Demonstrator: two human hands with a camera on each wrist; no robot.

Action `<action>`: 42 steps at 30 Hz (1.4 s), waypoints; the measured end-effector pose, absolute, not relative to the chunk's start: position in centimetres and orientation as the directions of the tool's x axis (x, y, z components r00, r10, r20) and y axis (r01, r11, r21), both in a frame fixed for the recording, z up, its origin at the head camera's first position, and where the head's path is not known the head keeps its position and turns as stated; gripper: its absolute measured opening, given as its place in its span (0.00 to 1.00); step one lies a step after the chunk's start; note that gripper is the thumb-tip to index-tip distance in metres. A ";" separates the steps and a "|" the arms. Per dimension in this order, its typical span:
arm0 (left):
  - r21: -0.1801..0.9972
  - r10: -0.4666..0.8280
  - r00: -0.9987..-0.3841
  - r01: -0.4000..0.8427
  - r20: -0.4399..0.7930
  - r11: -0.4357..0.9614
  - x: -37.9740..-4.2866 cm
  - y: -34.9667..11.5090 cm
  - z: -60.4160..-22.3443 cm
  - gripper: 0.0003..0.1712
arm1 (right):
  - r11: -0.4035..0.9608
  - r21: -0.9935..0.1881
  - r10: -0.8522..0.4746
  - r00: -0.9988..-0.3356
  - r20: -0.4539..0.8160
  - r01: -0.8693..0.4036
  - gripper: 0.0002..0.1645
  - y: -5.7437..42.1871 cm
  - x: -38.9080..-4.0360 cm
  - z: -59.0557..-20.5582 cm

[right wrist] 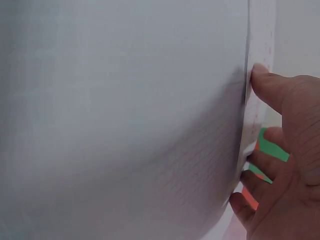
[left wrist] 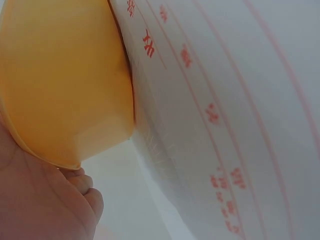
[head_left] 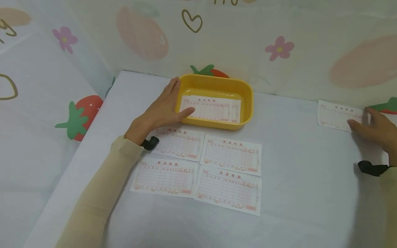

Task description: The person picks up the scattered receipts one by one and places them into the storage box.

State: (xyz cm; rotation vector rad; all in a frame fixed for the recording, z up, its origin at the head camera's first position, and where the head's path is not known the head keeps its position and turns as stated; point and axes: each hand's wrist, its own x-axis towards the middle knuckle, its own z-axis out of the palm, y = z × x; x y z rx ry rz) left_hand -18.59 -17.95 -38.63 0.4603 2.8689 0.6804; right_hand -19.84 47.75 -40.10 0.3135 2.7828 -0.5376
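My left hand [head_left: 165,106] holds the left end of a yellow plastic basin [head_left: 247,103], its thumb over the front rim and its fingers along the outer side. A printed receipt slip [head_left: 206,109] with red lettering lies face up in the basin. In the left wrist view the palm sits against the rim of the basin [left wrist: 65,85]. At the far right, my right hand [head_left: 376,129] touches another receipt slip [head_left: 336,116]. Its thumb [right wrist: 267,82] rests on the paper and its spread fingertips meet the slip's edge in the right wrist view.
In front of the basin, several more receipt slips [head_left: 227,191] lie in two rows on the white tabletop [head_left: 304,193]. The left forearm passes beside them. A patterned cloth [head_left: 235,31] with strawberries and flowers hangs behind the table. Each wrist carries a black strap [head_left: 150,143].
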 end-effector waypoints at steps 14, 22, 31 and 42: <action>0.462 0.336 -0.938 0.264 -0.081 0.847 -18.5 -18.0 -38.6 0.67 | 0.894 -0.355 0.175 -0.942 -0.288 0.275 0.59 46.9 -19.4 -39.2; 0.466 0.334 -0.940 0.263 -0.076 0.845 -18.5 -18.1 -38.6 0.67 | 0.888 -0.333 0.264 -0.944 -0.199 0.318 0.49 45.6 -19.2 -38.5; 0.477 0.336 -0.939 0.261 -0.076 0.839 -18.5 -18.0 -38.8 0.68 | 0.868 -0.430 0.256 -0.966 -0.038 0.247 0.31 46.2 -18.1 -38.8; 0.469 0.335 -0.939 0.264 -0.074 0.843 -18.5 -17.9 -38.6 0.67 | 0.735 -0.556 0.367 -0.917 -0.156 0.389 0.34 44.4 -16.8 -37.6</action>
